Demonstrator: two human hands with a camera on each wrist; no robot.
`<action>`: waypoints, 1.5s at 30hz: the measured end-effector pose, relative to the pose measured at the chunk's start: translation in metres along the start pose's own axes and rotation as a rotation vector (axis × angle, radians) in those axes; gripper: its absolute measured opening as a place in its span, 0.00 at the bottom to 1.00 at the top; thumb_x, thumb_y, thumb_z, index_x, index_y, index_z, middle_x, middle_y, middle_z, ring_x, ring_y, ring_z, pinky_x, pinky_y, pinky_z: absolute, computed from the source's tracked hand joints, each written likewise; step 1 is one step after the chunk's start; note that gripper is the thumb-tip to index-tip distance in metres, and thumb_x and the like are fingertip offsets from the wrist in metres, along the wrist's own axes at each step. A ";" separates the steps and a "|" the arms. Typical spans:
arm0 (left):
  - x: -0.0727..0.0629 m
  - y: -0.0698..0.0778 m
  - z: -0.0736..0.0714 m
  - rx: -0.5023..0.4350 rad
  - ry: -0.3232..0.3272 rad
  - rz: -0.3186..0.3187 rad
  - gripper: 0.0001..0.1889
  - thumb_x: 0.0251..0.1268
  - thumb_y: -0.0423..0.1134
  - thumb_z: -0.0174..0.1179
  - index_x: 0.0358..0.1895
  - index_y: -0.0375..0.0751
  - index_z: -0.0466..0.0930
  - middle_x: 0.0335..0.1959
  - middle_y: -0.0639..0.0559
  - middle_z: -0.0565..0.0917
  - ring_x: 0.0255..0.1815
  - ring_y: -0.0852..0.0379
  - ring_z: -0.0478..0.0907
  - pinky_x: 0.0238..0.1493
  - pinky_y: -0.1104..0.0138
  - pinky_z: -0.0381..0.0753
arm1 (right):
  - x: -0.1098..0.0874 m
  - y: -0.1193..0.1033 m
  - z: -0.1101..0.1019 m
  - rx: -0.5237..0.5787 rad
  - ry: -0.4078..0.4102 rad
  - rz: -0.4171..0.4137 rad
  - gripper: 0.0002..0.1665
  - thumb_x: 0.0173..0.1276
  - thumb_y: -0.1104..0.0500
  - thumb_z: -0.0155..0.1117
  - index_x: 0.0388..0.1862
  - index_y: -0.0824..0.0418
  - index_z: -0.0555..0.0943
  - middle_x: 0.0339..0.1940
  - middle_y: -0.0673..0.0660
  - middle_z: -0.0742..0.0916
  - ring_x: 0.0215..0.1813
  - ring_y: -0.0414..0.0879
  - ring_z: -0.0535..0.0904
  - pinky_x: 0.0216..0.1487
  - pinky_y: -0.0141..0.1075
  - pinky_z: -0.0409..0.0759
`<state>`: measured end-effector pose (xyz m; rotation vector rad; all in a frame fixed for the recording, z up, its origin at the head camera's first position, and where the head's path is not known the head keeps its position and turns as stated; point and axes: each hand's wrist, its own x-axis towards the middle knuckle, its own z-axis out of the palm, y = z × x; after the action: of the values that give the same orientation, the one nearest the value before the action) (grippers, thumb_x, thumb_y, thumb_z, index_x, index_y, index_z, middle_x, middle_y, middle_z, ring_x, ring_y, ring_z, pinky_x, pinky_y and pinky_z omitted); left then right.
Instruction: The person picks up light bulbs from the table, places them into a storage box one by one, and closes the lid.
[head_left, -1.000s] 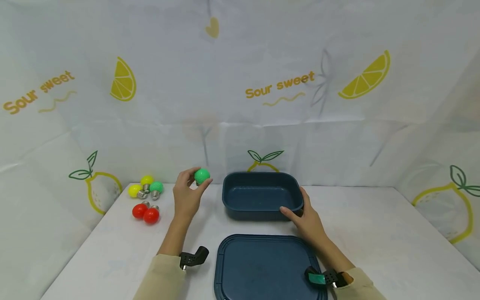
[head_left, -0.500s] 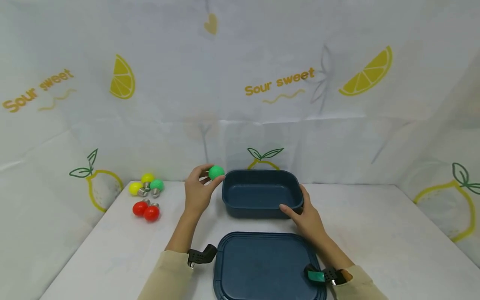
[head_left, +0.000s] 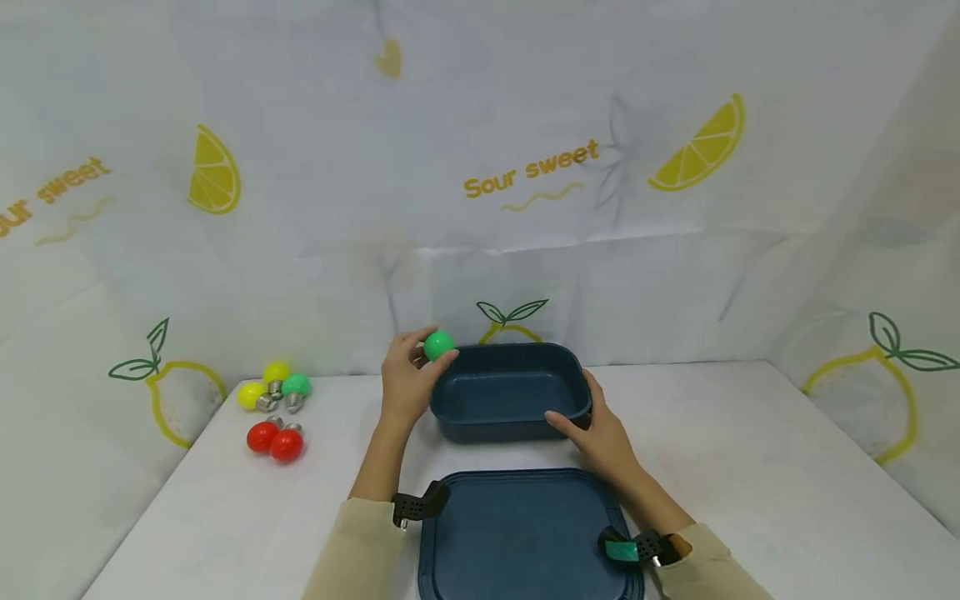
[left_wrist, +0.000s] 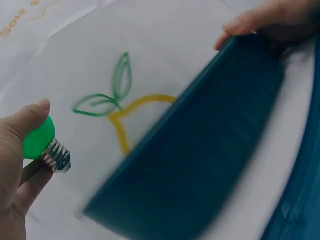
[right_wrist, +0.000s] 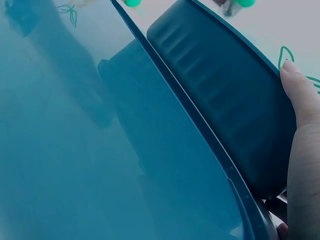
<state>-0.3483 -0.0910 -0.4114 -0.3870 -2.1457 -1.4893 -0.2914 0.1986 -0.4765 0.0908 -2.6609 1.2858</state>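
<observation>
My left hand (head_left: 405, 383) pinches a green light bulb (head_left: 439, 345) between thumb and fingers, by the left rim of a dark blue box (head_left: 491, 432). In the left wrist view the bulb's metal screw base (left_wrist: 56, 156) points toward the box, apart from it. My right hand (head_left: 606, 437) grips the box's right front corner, thumb over the rim; its other fingers are partly hidden behind the wall. No thing shows inside the box from the head view. In front of it lies a flat dark blue lid or tray (head_left: 528, 533), under my right forearm.
At the table's left lie two yellow bulbs (head_left: 252, 395), one green bulb (head_left: 296, 384) and two red bulbs (head_left: 287, 446). A white sheet with lemon prints (head_left: 513, 329) hangs behind the white table (head_left: 720, 467).
My left hand has carried the green bulb rightward to the box's left rim. The right hand keeps its hold on the box. The head view has turned slightly.
</observation>
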 end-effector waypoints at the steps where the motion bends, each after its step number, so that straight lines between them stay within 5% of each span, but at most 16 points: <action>1: -0.003 -0.003 0.003 0.017 -0.028 -0.017 0.29 0.58 0.40 0.75 0.63 0.35 0.79 0.54 0.38 0.78 0.53 0.42 0.83 0.57 0.55 0.86 | 0.000 0.000 0.000 -0.001 -0.002 -0.001 0.60 0.68 0.36 0.64 0.85 0.50 0.40 0.82 0.68 0.61 0.79 0.68 0.61 0.74 0.66 0.64; 5: -0.008 -0.014 0.015 0.096 -0.103 -0.040 0.27 0.58 0.43 0.75 0.60 0.38 0.82 0.54 0.41 0.80 0.55 0.44 0.80 0.58 0.53 0.84 | 0.000 0.001 -0.001 -0.016 -0.001 0.005 0.60 0.69 0.35 0.63 0.85 0.51 0.40 0.82 0.68 0.62 0.79 0.68 0.62 0.73 0.66 0.64; 9: -0.008 -0.020 0.021 0.128 -0.087 -0.057 0.28 0.57 0.45 0.75 0.61 0.41 0.82 0.57 0.42 0.81 0.58 0.44 0.79 0.59 0.50 0.80 | 0.003 0.001 -0.002 -0.020 0.003 0.010 0.60 0.69 0.33 0.62 0.85 0.50 0.39 0.82 0.68 0.61 0.79 0.67 0.61 0.74 0.66 0.64; 17: -0.010 -0.027 0.016 0.184 -0.133 -0.206 0.26 0.61 0.46 0.72 0.62 0.42 0.81 0.61 0.40 0.80 0.62 0.42 0.77 0.62 0.49 0.79 | 0.002 0.000 0.002 -0.001 -0.013 0.004 0.66 0.65 0.36 0.68 0.85 0.48 0.35 0.84 0.66 0.57 0.80 0.68 0.59 0.75 0.66 0.63; 24: -0.008 -0.026 0.012 0.256 -0.163 -0.244 0.26 0.61 0.44 0.73 0.62 0.42 0.81 0.63 0.39 0.78 0.62 0.41 0.77 0.62 0.48 0.78 | 0.000 0.006 -0.005 0.040 -0.176 -0.160 0.89 0.43 0.45 0.87 0.83 0.50 0.26 0.84 0.70 0.48 0.81 0.72 0.53 0.74 0.70 0.59; 29: -0.007 -0.028 0.016 0.239 -0.169 -0.226 0.26 0.61 0.44 0.72 0.62 0.42 0.81 0.61 0.39 0.79 0.61 0.41 0.78 0.61 0.48 0.78 | -0.001 0.016 -0.016 0.065 -0.267 -0.250 0.97 0.36 0.48 0.91 0.82 0.45 0.22 0.85 0.68 0.41 0.83 0.70 0.46 0.75 0.70 0.54; 35: -0.006 -0.025 0.017 0.255 -0.176 -0.232 0.26 0.61 0.45 0.72 0.63 0.44 0.81 0.64 0.40 0.79 0.63 0.41 0.78 0.62 0.48 0.79 | -0.002 0.017 -0.013 0.051 -0.224 -0.272 0.96 0.37 0.48 0.91 0.82 0.47 0.22 0.85 0.68 0.41 0.83 0.71 0.45 0.75 0.70 0.54; 45: -0.009 -0.022 0.018 0.288 -0.197 -0.256 0.26 0.62 0.45 0.71 0.63 0.45 0.81 0.67 0.42 0.79 0.64 0.41 0.79 0.63 0.48 0.79 | -0.006 0.016 -0.009 -0.028 -0.144 -0.208 0.84 0.45 0.39 0.85 0.84 0.48 0.34 0.84 0.67 0.53 0.81 0.68 0.56 0.75 0.67 0.60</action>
<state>-0.3555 -0.0820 -0.4386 -0.1661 -2.6045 -1.2846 -0.2864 0.2151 -0.4846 0.4608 -2.6989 1.2180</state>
